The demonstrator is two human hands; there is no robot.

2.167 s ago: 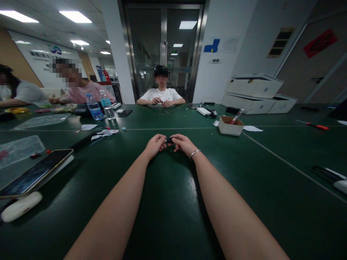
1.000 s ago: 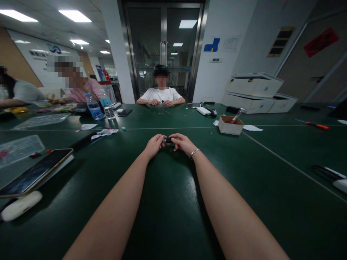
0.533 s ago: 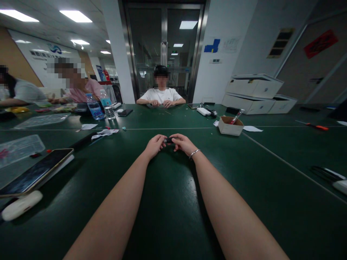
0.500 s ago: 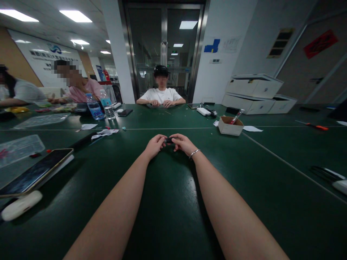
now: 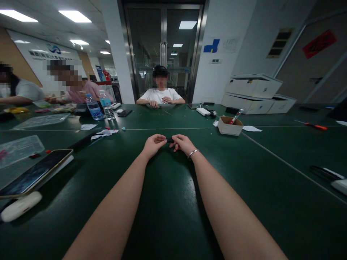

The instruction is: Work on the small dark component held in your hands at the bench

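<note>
A small black object (image 5: 169,140), too small to name, is held between both hands over the green table (image 5: 168,202). The fingertips of my left hand (image 5: 154,146) pinch its left end, where a light, shiny bit shows. My right hand (image 5: 184,145), with a silver bracelet (image 5: 193,154) at the wrist, grips its right end between thumb and forefinger; the other fingers curl below. Part of the object is hidden by the fingertips.
To the left lie a phone (image 5: 35,173), a white case (image 5: 21,206), a clear plastic box (image 5: 21,150) and paper scraps (image 5: 104,134). Two water bottles (image 5: 94,107) stand farther back. A small carton (image 5: 230,126) and a screwdriver (image 5: 311,125) are at right. A person (image 5: 161,94) sits opposite.
My hands have drawn slightly apart, so more of the black object shows between them. The person opposite has raised one hand a little.
</note>
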